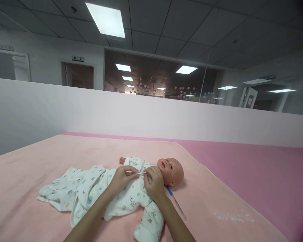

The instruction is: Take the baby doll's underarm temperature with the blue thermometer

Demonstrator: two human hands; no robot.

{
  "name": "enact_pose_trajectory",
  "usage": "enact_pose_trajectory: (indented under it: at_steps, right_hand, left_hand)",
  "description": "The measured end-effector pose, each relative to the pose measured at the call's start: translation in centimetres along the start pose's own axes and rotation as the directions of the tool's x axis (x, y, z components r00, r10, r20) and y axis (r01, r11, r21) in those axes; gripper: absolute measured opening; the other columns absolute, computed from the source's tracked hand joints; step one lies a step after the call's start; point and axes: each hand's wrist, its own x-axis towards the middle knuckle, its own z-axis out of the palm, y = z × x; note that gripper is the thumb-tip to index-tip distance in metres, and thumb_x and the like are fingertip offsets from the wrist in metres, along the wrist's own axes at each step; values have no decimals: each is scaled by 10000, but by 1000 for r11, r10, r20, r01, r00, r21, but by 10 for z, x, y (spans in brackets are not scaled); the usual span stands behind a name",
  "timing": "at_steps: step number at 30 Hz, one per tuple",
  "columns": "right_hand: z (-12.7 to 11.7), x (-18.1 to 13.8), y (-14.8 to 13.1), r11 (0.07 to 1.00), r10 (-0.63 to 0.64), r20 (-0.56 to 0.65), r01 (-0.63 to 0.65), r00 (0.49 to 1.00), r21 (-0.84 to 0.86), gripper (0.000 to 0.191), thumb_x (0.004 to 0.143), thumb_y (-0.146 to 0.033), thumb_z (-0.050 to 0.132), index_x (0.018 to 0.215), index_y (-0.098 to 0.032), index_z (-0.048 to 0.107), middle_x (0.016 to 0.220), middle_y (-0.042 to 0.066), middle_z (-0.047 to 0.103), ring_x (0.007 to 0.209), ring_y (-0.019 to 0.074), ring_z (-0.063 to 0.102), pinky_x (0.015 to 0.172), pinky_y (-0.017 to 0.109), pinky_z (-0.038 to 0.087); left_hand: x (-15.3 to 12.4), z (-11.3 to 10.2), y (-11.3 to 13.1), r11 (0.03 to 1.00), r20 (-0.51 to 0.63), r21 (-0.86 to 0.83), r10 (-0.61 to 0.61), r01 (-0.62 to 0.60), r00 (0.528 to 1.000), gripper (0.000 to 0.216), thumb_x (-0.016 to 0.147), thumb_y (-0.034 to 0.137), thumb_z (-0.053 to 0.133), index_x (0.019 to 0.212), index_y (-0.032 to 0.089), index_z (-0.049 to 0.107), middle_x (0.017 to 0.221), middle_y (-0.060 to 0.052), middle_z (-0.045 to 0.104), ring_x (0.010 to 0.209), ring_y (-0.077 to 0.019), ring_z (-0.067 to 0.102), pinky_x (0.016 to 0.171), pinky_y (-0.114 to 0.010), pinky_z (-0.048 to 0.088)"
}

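A baby doll (pixel 170 169) lies on its back, its bald head to the right, dressed in a white printed baby gown (pixel 131 198). Over its chest, a thin white strip (pixel 141 173), which looks like a cloth tie of the gown, is stretched between my two hands. My left hand (pixel 123 178) pinches the strip's left end between thumb and fingers. The other end is pinched by my right hand (pixel 154 181), just below the doll's chin. Both wrists rest over or close to the gown, and the doll's far hand (pixel 122 160) sticks out of its sleeve.
A slim clear stick with a blue end (pixel 176 202) lies beside the doll's head. Under everything is a peach blanket (pixel 217 195) on a pink mat (pixel 267 168). A low white wall (pixel 154 114) runs along the back, with windows and doorways beyond.
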Motion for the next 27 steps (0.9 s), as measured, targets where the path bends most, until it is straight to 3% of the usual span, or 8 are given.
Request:
enact_pose_trajectory:
  at_steps: [5, 8, 11, 19, 27]
  right_hand:
    - [0, 0, -1, 1000, -12, 37, 13, 999, -12, 155, 695, -83, 471, 734, -198, 567, 714, 5, 568, 735, 150, 489, 682, 274, 361]
    - [1, 0, 0, 1000, 10, 55, -9, 998, -22, 139, 714, -91, 465, 713, -193, 558, 712, 11, 568, 732, 156, 487, 682, 281, 355]
    - [2, 0, 0, 999, 26, 54, -25, 998, -25, 142, 734, -100, 451, 705, -189, 558, 700, 15, 565, 719, 156, 483, 674, 285, 348]
    - [2, 0, 1, 999, 48, 42, -47, 998, -27, 144, 751, -111, 449, 702, -186, 562, 691, 13, 570, 705, 150, 482, 666, 280, 350]
    - [2, 0, 0, 998, 59, 54, -59, 997, -18, 132, 741, -103, 452, 707, -182, 553, 709, 15, 571, 721, 151, 477, 680, 278, 341]
  left_hand:
    - [1, 3, -7, 968, -53, 222, 132, -117, 990, 207, 694, 381, 596, 757, 215, 701, 936, -46, 642, 800, -180, 603, 700, -271, 503]
    - [2, 3, -15, 877, -2, 433, 231, -207, 973, 206, 744, 386, 544, 775, 259, 704, 986, -26, 633, 798, -172, 604, 721, -268, 479]
    - [1, 2, -17, 804, 64, 536, 266, -258, 962, 214, 769, 375, 515, 824, 276, 696, 992, -11, 633, 836, -172, 594, 745, -260, 459]
    - [-3, -2, -12, 792, 133, 535, 265, -294, 955, 264, 764, 409, 522, 942, 271, 659, 973, -10, 648, 904, -179, 572, 810, -267, 433]
    - [-4, 2, -12, 767, 90, 558, 324, -317, 942, 152, 779, 303, 507, 823, 228, 632, 841, -6, 652, 796, -148, 571, 720, -241, 422]
